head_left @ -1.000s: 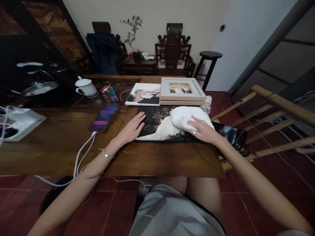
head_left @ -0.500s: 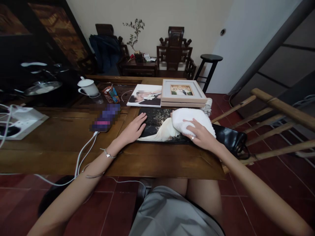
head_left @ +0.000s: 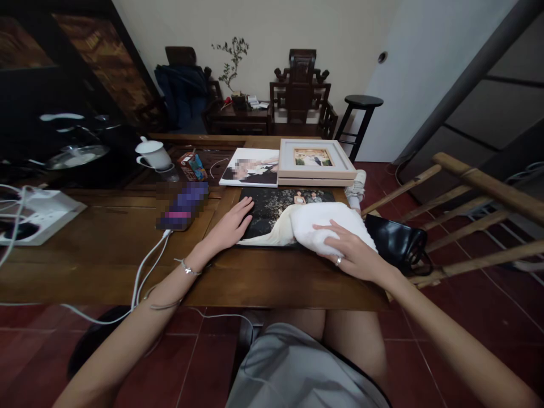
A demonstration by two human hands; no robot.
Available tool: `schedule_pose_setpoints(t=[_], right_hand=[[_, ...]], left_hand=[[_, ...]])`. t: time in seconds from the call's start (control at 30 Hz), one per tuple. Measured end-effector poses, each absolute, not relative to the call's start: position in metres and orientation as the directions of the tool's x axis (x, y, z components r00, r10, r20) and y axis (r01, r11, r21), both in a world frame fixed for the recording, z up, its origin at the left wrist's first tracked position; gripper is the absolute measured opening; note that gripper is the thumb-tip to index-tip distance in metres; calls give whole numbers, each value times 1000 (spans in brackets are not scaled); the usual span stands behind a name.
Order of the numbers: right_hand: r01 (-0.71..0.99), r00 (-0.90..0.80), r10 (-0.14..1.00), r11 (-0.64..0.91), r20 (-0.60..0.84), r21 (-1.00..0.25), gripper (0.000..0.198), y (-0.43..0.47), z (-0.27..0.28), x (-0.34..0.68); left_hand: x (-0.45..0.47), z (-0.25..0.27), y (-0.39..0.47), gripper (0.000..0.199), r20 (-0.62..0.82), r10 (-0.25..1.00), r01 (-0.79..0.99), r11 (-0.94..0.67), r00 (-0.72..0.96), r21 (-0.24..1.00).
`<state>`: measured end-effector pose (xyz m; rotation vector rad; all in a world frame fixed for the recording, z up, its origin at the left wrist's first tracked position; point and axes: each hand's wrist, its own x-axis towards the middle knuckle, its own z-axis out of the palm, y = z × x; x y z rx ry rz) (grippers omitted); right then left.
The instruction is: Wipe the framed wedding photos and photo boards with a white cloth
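Note:
A dark wedding photo panel [head_left: 272,212] lies flat on the wooden table [head_left: 272,277] in front of me. My left hand [head_left: 232,224] rests on its left edge with the fingers stretched out. On the right part of the panel lies a folded white towel [head_left: 323,218], and my right hand [head_left: 351,249] grips it from above, pressing it down. The towel hides the panel's lower right portion. Two small figures in the picture show just above the towel.
Behind the panel are a white photo board [head_left: 250,167] and stacked framed photos [head_left: 314,161]. To the left sit a phone [head_left: 182,207] with a white cable, a drink carton [head_left: 192,166], a lidded mug [head_left: 155,154] and a power strip [head_left: 46,215]. A black bag [head_left: 395,238] stands right.
My right hand has drawn the towel towards me, down to the panel's near edge, uncovering the small figures at the top. My left hand has stayed in place.

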<state>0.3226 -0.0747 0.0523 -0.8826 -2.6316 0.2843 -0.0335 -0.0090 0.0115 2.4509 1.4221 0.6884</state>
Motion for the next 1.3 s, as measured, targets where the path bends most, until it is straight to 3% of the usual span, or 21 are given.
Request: schedule_pose_setpoints(t=[0.4, 1.3], right_hand=[[747, -559, 777, 624, 291, -230, 23, 10, 43, 324], [730, -564, 738, 655, 370, -193, 18, 5, 38, 321]], left_hand=[[-33, 13, -9, 56, 272, 870, 758, -491, 410, 429], [-36, 11, -7, 57, 280, 862, 750, -506, 423, 426]])
